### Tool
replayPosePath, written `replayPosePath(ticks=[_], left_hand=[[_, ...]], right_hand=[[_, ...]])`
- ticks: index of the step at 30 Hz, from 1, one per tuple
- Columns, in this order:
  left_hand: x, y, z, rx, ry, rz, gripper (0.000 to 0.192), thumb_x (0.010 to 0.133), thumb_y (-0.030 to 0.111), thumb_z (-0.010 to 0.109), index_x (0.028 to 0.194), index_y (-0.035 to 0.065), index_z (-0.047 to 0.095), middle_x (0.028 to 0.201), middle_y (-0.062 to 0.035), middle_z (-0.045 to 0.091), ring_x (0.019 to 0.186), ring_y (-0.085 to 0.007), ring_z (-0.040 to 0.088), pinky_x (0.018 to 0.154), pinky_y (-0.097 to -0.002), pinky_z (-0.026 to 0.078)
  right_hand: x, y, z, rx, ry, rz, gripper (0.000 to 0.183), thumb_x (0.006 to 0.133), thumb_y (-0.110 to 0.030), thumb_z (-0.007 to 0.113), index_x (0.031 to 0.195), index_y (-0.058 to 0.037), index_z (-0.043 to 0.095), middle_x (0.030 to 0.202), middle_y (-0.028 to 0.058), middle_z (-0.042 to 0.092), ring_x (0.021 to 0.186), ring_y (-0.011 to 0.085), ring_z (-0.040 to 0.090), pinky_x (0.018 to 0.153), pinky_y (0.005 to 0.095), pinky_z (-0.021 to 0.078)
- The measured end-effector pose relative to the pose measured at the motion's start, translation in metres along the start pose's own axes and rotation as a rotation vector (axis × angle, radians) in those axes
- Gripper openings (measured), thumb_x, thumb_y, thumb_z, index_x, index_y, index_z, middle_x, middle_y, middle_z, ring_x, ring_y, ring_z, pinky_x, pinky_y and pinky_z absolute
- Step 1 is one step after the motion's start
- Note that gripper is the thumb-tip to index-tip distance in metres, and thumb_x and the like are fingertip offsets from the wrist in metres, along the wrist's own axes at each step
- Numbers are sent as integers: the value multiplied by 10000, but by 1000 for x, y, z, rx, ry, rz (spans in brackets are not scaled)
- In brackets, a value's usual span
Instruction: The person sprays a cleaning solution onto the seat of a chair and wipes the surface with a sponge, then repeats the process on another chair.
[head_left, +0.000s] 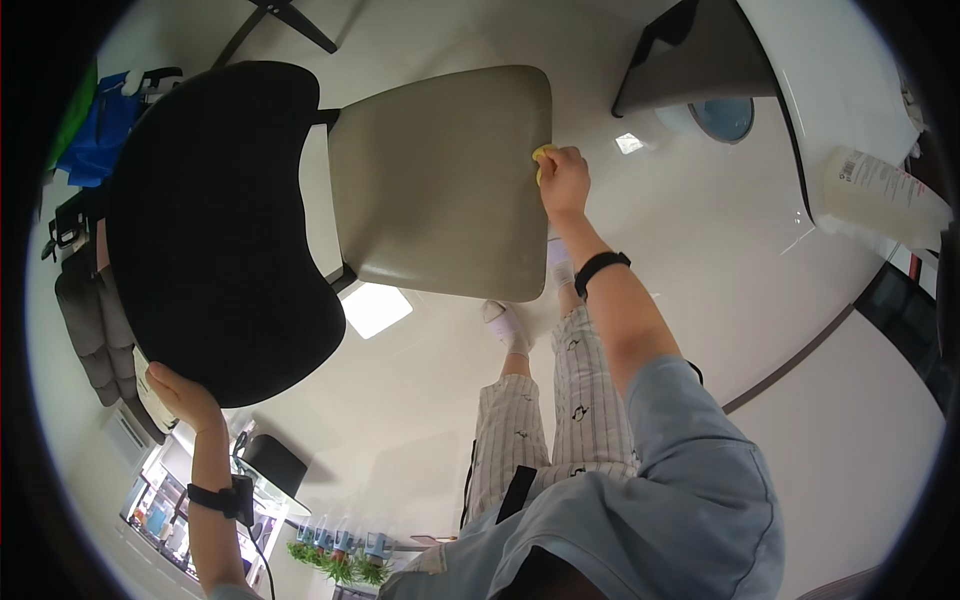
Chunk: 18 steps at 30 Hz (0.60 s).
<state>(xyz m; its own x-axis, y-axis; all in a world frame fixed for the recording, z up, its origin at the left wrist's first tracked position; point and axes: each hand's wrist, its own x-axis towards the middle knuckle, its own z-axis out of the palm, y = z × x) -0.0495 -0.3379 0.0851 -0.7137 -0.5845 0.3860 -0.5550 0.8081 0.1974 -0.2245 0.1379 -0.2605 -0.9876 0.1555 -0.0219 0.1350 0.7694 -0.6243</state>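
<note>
A chair stands before me, with a taupe leather-like seat (446, 184) and a wide black backrest (217, 232) to its left. My left hand (184, 397) grips the near outer edge of the backrest, its fingers partly hidden there. On the right, my right hand (566, 180) pinches a yellow cloth or sponge (543, 153) and presses it against the edge of the seat. Most of that yellow piece is covered by my fingers.
My slippered feet (504, 319) are close to the seat's near side. A white table (832, 82) at right bears a large translucent bottle (874, 187). Beneath it is a blue basin (724, 120). Potted plants (341, 562) and a grey sofa (82, 322) lie at left.
</note>
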Motion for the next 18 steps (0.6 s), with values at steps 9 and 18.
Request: replayPosePath(ticks=[9, 18], left_hand=[[2, -6, 4, -12, -15, -39, 458, 1040, 400, 316, 1019, -8, 523, 909, -128, 562, 823, -241, 528, 790, -347, 428], [1, 5, 7, -57, -17, -19, 418, 1047, 373, 323, 959, 12, 514, 832, -84, 527, 769, -180, 495, 752, -310, 420]], right_hand=[[4, -1, 2, 1, 27, 22, 91, 802, -168, 658, 869, -132, 709, 925, 72, 628, 832, 299, 604, 733, 418, 517], [33, 4, 1, -90, 16, -3, 66, 813, -188, 656, 841, -156, 706, 908, 47, 620, 878, 279, 597, 740, 419, 518]])
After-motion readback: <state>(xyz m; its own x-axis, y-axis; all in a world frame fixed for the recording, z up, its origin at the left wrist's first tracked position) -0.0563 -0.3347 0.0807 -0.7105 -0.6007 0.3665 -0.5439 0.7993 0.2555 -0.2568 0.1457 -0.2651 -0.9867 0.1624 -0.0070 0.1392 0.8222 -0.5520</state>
